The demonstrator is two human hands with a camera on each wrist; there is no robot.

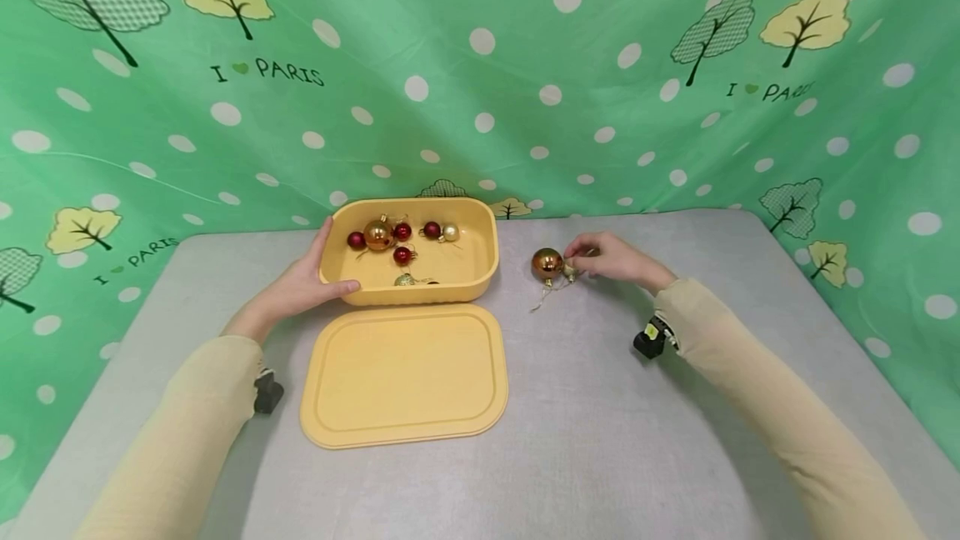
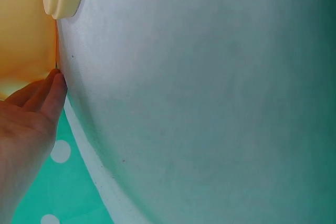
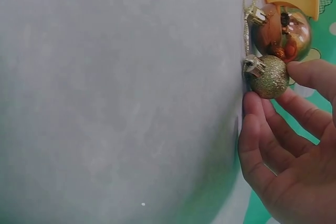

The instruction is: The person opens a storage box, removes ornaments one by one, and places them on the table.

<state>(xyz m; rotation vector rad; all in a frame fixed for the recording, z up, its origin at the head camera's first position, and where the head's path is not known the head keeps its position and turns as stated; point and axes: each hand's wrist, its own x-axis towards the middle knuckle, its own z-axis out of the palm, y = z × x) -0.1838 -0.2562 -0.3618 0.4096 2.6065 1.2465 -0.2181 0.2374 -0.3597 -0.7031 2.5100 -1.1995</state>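
Observation:
A yellow plastic box sits uncovered near the back of the table. Inside are several small Christmas baubles: dark red ones, a shiny gold one, a pale one and a glittery one. My left hand holds the box's left end, thumb at the front wall and fingers at the side. To the box's right, my right hand pinches a small gold glitter bauble between thumb and fingers. Touching or nearly touching it is a larger shiny copper-gold bauble.
A flat yellow lid lies on the grey table in front of the box. Gold hanging strings trail from the baubles by the right hand. Behind the table hangs a green dotted cloth with tree prints.

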